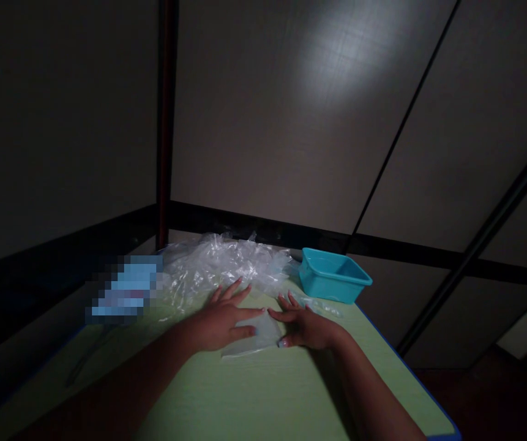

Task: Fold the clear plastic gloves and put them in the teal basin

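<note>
A clear plastic bag [263,340] lies flat on the light green table [226,398] beneath my two hands. My left hand [226,318] rests over its left side, fingers spread and pointing forward. On its right side is my right hand [306,324], also with the fingers apart. The index fingertips of both hands nearly meet at the bag's far part. Just beyond my fingers sits a large heap of crumpled clear plastic bags [231,263]. Part of the flat bag is covered by my hands.
A turquoise plastic basin [334,278] stands at the far right of the table. At the far left is a blurred-out bluish object [128,288], with a dark cord-like strip [84,361] below it. Dark panels [267,122] rise behind the table.
</note>
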Demonstrator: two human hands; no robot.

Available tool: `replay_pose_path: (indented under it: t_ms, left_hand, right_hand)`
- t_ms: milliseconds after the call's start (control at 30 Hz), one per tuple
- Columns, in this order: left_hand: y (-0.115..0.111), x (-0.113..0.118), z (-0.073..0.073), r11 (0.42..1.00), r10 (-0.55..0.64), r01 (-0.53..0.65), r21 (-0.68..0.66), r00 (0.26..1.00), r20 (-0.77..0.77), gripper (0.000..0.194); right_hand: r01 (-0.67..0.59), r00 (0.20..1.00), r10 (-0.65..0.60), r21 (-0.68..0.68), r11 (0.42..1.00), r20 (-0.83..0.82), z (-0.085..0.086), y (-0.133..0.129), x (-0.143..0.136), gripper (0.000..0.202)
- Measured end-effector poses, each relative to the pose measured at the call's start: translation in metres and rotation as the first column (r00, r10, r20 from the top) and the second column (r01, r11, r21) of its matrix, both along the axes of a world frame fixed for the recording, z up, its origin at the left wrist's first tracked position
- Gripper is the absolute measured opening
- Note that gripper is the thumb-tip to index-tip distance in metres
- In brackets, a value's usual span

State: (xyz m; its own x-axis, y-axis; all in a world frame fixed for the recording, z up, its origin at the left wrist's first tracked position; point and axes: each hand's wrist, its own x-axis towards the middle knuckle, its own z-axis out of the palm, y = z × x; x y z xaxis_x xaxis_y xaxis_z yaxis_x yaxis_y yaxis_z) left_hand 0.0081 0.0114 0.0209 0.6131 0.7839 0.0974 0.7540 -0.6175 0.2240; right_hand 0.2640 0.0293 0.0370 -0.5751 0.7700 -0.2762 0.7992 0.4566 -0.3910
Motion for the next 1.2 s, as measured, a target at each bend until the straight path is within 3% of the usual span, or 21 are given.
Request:
replay_pose_path:
  t_ms: [200,300,500,700,867,1067,1200]
  left_hand:
    - [0.001,-0.004,-0.010,1.000,-0.018,0.017,-0.026,0.999,-0.050,0.057]
    - [0.003,-0.008,-0.007,1.000,0.014,-0.013,0.024,0.999,-0.044,0.061]
    - [0.002,-0.001,0.005,0.972,0.060,-0.088,0.219,0.989,0.135,0.045]
    - [0.005,-0.003,-0.001,0.957,0.023,-0.083,0.277,0.977,0.213,0.027]
    - [0.007,-0.005,-0.004,0.968,0.034,-0.084,0.238,0.977,0.209,0.027]
    - [0.006,-0.006,-0.009,0.995,0.002,-0.015,0.104,0.992,0.129,0.056]
    - [0.009,-0.007,-0.015,0.998,-0.045,0.039,0.057,0.995,0.095,0.060]
  right_hand:
    - [0.014,1.000,-0.014,0.011,1.000,0.014,-0.001,0.000,0.001,0.081]
    - [0.009,1.000,-0.010,0.019,1.000,0.015,-0.001,0.001,0.001,0.082]
    - [0.008,1.000,-0.008,0.021,1.000,0.015,-0.002,0.001,0.001,0.080]
    - [0.015,1.000,-0.015,0.019,1.000,0.012,-0.001,0.000,0.000,0.081]
    - [0.010,1.000,-0.010,0.016,1.000,-0.007,-0.001,0.001,0.001,0.081]
    - [0.024,1.000,-0.024,-0.005,1.000,-0.020,-0.002,0.001,0.001,0.083]
    - [0.047,0.999,-0.047,-0.014,0.999,-0.026,-0.002,0.001,0.001,0.080]
